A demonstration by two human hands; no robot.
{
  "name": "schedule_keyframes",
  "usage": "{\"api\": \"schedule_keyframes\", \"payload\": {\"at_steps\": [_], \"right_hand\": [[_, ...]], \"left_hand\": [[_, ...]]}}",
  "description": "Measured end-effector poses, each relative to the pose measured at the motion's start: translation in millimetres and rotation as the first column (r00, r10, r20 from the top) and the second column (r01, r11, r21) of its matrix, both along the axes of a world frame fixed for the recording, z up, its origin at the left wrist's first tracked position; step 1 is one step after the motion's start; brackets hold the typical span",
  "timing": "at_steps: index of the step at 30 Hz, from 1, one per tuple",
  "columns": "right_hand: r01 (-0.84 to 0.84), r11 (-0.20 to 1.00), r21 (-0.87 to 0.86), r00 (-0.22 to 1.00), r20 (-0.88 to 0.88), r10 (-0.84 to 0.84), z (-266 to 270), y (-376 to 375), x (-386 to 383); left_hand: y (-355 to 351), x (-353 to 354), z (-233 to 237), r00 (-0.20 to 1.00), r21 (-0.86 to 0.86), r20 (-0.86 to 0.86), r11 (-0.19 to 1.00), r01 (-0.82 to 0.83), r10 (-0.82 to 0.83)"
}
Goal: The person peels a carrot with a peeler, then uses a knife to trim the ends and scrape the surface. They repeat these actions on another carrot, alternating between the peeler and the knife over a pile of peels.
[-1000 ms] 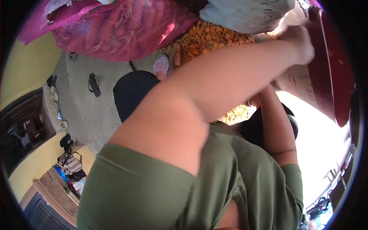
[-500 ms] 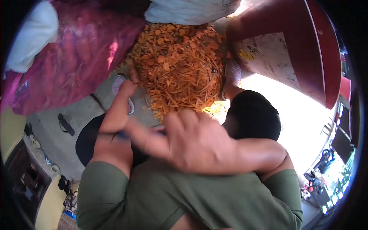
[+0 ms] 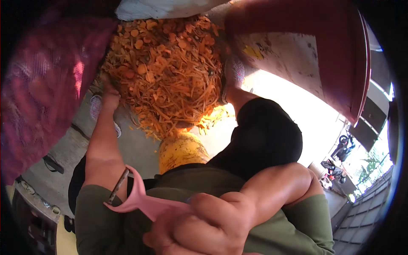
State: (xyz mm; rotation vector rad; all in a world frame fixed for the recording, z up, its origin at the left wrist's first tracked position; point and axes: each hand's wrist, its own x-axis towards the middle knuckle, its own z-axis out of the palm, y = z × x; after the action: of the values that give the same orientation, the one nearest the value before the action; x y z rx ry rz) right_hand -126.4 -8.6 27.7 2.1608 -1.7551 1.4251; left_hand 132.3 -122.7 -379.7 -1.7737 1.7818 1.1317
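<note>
Well, over on the left a bulging magenta mesh sack (image 3: 46,93) slumps against the floor, with a dark sandal (image 3: 53,165) lying near it. Next comes the person's left hand (image 3: 111,98), reaching down at the left edge of the heap, just beside a speckled shoe (image 3: 95,106); its fingers are too dim for me to tell how far they're open or whether they have hold of anything. Nearer to me, a pink peeler (image 3: 142,197) points its metal blade leftward, its handle wrapped in the curled, closed fingers of the right hand (image 3: 199,225), in front of the green shirt (image 3: 272,233). Beyond it, orange peelings and round slices (image 3: 165,76) lie heaped on the concrete, a white sack (image 3: 170,9) behind them and a scuffed yellow object (image 3: 180,151) on the near side. Rightmost, a red barrel (image 3: 340,55) carries a pale, worn label (image 3: 284,59) with a yellow mark; I can't make out its wording.
</note>
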Motion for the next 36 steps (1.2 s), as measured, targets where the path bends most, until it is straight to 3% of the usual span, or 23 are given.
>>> {"api": "schedule_keyframes", "payload": {"at_steps": [2,5,6,7,8,10,12,14,15,17,18,20,23,24,26,28,29,30,32,33,34,35,36], "right_hand": [[-0.037,0.998,0.057,0.999,0.031,0.035,0.2,-0.2,-5.6],[-0.146,0.979,0.146,0.985,-0.071,0.157,4.2,-4.7,-21.5],[-0.192,0.961,0.198,0.972,-0.095,0.214,7.3,-6.0,-29.1],[-0.097,0.986,0.133,0.992,-0.063,0.106,3.3,-7.4,-17.0],[-0.159,0.973,0.165,0.984,-0.047,0.169,3.4,-2.5,-17.6],[-0.280,0.932,0.231,0.958,-0.003,0.288,4.7,-1.2,-19.6],[-0.272,0.922,0.276,0.961,0.028,0.275,11.0,-8.2,-22.4],[-0.313,0.857,0.410,0.949,0.165,0.267,21.8,-4.6,-13.2],[-0.337,0.818,0.466,0.938,0.238,0.251,26.5,-2.2,-8.4],[-0.358,0.776,0.520,0.924,0.315,0.215,34.8,6.5,-4.2],[-0.370,0.758,0.537,0.918,0.338,0.209,38.3,8.1,-4.7],[-0.383,0.733,0.562,0.915,0.340,0.218,47.8,15.4,-8.0],[-0.399,0.707,0.583,0.915,0.307,0.263,70.9,29.8,-14.9],[-0.402,0.685,0.608,0.915,0.287,0.282,79.7,35.5,-18.0],[-0.402,0.628,0.666,0.904,0.179,0.388,98.1,43.5,-26.1],[-0.398,0.619,0.678,0.799,-0.076,0.597,110.8,51.0,-35.0],[-0.409,0.642,0.649,0.697,-0.232,0.679,115.7,53.9,-39.7],[-0.457,0.563,0.689,0.648,-0.175,0.741,126.8,51.3,-48.0],[-0.497,0.695,0.519,0.727,-0.188,0.660,122.1,48.8,-46.5],[-0.436,0.854,0.283,0.847,-0.192,0.496,94.1,53.8,-36.9],[-0.398,0.894,0.208,0.897,-0.115,0.426,78.6,50.2,-34.8],[-0.354,0.926,0.132,0.932,-0.027,0.361,62.4,46.5,-32.9],[-0.388,0.896,0.219,0.922,0.072,0.381,51.0,32.0,-43.9]], "left_hand": [[-2.4,-9.4,-1.7,0.996,0.099,0.044,0.993,0.071,-0.076],[5.6,-9.4,-8.4,0.989,-0.062,0.052,0.988,0.142,-0.139],[9.6,-12.1,-9.5,0.972,-0.130,0.099,0.966,0.225,-0.213],[13.8,-13.7,-9.0,0.947,-0.194,0.159,0.932,0.308,-0.279],[15.0,-10.9,-8.0,0.912,-0.248,0.229,0.885,0.394,-0.341],[10.3,-1.6,-13.4,0.953,-0.227,0.225,0.940,0.254,-0.203],[12.4,23.4,-59.0,0.985,-0.169,0.113,0.974,0.148,-0.130],[15.0,20.9,-67.8,0.981,-0.164,0.047,0.967,0.195,-0.189],[6.5,5.4,-25.4,0.962,-0.208,0.089,0.939,0.273,-0.260],[5.6,-0.9,-6.7,0.982,-0.260,-0.167,0.965,0.045,-0.091],[10.3,2.4,-7.9,0.965,-0.125,-0.255,0.987,-0.103,0.068],[0.8,5.1,-8.4,0.838,0.141,-0.366,0.914,-0.380,0.404],[11.7,-43.5,74.2,0.911,-0.011,-0.319,0.961,-0.278,0.260],[11.4,-44.6,79.8,0.845,0.016,-0.429,0.937,-0.348,0.320],[18.8,-54.8,86.4,0.791,-0.126,-0.583,0.942,-0.312,0.184],[25.6,-86.3,148.7,0.742,-0.109,-0.626,0.915,-0.388,0.240],[29.7,-97.7,176.9,0.692,-0.009,-0.630,0.887,-0.462,0.354],[34.0,-109.0,205.6,0.631,0.086,-0.621,0.841,-0.534,0.465],[31.5,-101.2,232.0,0.588,0.124,-0.672,0.851,-0.510,0.451],[32.6,-98.1,250.2,0.548,0.186,-0.708,0.866,-0.465,0.446],[36.1,-103.9,285.0,0.435,0.445,-0.649,0.775,-0.448,0.624],[40.2,-102.0,307.1,0.401,0.495,-0.621,0.734,-0.465,0.673],[43.7,-99.7,323.7,0.365,0.547,-0.592,0.691,-0.473,0.719]]}}
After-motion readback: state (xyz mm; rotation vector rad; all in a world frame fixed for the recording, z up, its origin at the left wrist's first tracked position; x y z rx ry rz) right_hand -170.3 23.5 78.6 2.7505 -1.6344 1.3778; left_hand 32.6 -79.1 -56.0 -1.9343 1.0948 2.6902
